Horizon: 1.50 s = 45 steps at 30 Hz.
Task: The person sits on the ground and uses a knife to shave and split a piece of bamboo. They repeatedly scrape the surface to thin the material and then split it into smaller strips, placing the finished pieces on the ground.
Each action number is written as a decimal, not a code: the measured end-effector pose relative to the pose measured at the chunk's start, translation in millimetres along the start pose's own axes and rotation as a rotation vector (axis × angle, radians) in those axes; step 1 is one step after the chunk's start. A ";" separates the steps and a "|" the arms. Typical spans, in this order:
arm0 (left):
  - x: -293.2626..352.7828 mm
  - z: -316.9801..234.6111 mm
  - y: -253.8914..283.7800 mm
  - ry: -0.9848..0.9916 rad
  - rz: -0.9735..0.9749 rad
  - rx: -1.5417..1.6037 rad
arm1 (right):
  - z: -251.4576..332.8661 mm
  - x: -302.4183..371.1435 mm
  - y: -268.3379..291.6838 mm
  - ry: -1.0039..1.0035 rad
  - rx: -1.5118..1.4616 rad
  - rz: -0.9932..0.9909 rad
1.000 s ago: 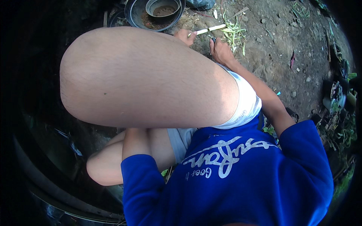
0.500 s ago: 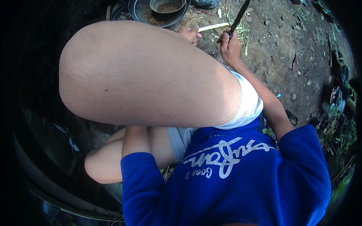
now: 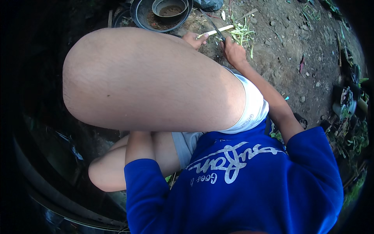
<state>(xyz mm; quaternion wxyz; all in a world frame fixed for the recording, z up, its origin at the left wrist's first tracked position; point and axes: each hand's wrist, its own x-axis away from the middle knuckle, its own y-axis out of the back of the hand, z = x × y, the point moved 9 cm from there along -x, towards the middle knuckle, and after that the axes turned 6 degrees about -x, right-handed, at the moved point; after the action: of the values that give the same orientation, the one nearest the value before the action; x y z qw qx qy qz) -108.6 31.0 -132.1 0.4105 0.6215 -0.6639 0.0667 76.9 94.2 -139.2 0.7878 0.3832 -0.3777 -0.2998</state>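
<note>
Gripping the pale stalk [image 3: 218, 30] in our left hand [image 3: 193, 39], long axis running rightward, we close our right hand [image 3: 233, 50] on the dark knife [image 3: 213, 24] (blade crossing it).

Soft daylight falls on the dirt ground [image 3: 284, 43] at the top, with no hard shadows. The left side is very dark. The picture bends and turns black near its round rim.

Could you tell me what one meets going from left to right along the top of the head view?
Dark basin → left hand → pale stalk → right hand → green peelings → bare soil.
</note>
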 end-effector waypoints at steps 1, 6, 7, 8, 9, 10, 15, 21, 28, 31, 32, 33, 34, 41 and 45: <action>-1.4 -4.7 3.3 -0.082 -0.034 -0.066 | -0.1 -0.1 3.9 -0.013 0.042 -0.003; -9.3 3.0 3.2 -0.061 -0.070 -0.104 | 5.7 13.0 12.5 -0.060 -0.772 -0.062; -10.7 6.7 1.2 -0.020 -0.051 -0.101 | 10.2 17.8 24.1 0.022 -0.754 -0.182; -11.9 10.1 -0.8 0.018 -0.032 -0.099 | 11.0 22.0 31.0 0.056 -0.732 -0.265; -13.0 10.8 -1.2 0.027 -0.030 -0.121 | 14.7 24.9 36.8 0.128 -0.744 -0.332; -14.8 11.3 -1.2 0.033 -0.029 -0.143 | 17.0 26.0 38.1 0.174 -0.734 -0.354; -20.0 19.0 -4.8 0.079 -0.001 -0.086 | 14.0 9.0 16.6 0.129 -0.552 -0.247; -14.0 24.1 -22.5 0.223 0.079 0.287 | 9.6 10.3 11.0 0.101 -0.501 -0.208; -15.6 32.3 -29.8 0.274 0.136 0.360 | 10.2 10.7 17.0 0.157 -0.564 -0.256; -20.5 46.8 -27.7 0.297 0.108 0.006 | 9.9 5.6 -31.5 0.009 -0.142 0.176; -21.8 49.6 -27.3 0.308 0.102 -0.016 | 9.5 4.2 -26.2 0.005 -0.159 0.114; -21.4 51.9 -25.8 0.320 0.096 -0.037 | 6.8 4.7 -25.6 -0.025 -0.169 0.108; -21.0 52.1 -25.5 0.331 0.089 -0.059 | 5.4 7.1 -28.8 -0.048 -0.187 0.151; -5.0 13.6 -24.8 0.140 0.179 0.374 | -6.8 13.6 24.4 -0.015 -0.504 -0.202; -1.0 -5.5 -17.5 0.026 0.186 0.334 | -33.5 12.1 6.6 -0.352 -1.042 -0.114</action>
<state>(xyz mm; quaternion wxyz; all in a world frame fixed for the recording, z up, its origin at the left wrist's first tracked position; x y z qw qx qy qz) -90.8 31.2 -136.5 0.3024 0.6158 -0.6929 0.2217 112.2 101.1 -143.4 0.7806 -0.0935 -0.2840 -0.5489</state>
